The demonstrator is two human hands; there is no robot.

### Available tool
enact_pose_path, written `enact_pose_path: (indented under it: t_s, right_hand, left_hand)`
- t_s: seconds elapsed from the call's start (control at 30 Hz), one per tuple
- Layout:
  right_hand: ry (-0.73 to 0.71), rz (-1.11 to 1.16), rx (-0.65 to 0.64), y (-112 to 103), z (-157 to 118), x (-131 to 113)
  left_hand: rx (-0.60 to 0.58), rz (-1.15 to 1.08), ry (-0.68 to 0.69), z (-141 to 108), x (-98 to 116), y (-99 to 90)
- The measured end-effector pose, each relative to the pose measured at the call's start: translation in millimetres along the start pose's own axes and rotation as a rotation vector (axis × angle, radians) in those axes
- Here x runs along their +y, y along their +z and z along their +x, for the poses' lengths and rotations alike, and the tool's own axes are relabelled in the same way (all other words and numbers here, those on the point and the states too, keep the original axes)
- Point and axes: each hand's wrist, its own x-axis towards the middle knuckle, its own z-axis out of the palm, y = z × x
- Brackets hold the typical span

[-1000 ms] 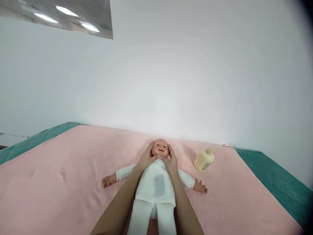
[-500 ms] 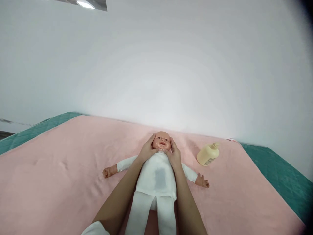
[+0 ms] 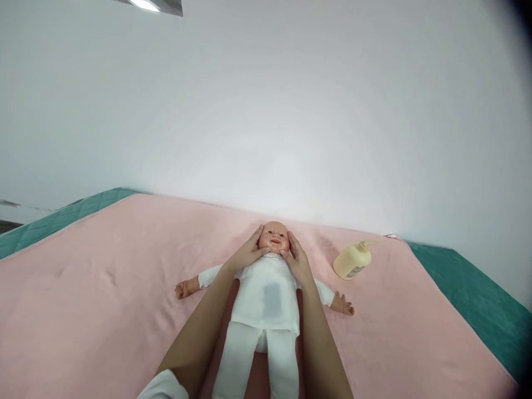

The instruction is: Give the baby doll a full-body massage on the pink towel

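A baby doll (image 3: 272,293) in white clothes, with a grey patch on its shirt, lies on its back on a pink cloth (image 3: 103,288), arms spread and head away from me. My left hand (image 3: 250,252) rests along the left side of the doll's head, its thumb by the chin. On the other side, my right hand (image 3: 297,259) touches the cheek, with its thumb near the neck. Both hands cup the head between them. The fingertips behind the head are partly hidden.
A pale yellow pump bottle (image 3: 351,261) stands on the cloth to the right of the doll. Green quilted fabric (image 3: 469,288) shows along both outer sides. A white wall (image 3: 270,111) rises behind the far edge.
Both thumbs have shifted slightly away from the middle of the doll's chin and neck. The hands remain at the head. The whole view has moved very slightly.
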Motion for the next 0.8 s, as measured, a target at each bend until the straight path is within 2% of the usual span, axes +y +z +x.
enact_pose_path:
  t_s: [0.33, 0.53, 0.7, 0.8]
  right_hand:
    - [0.037, 0.094, -0.094, -11, 0, 7]
    - [0.054, 0.09, -0.055, -10, 1, 5]
    - [0.036, 0.068, -0.053, -4, 0, 4]
    - [0.02, 0.01, -0.002, 2, -2, -1]
  left_hand:
    - [-0.015, -0.032, -0.045, -2, 0, -5.4]
    - [-0.025, -0.079, -0.044, -5, 4, -9.5]
    - [-0.14, -0.183, -0.062, -5, 7, -2.9]
    - [-0.089, -0.214, -0.025, -3, 2, 5.7]
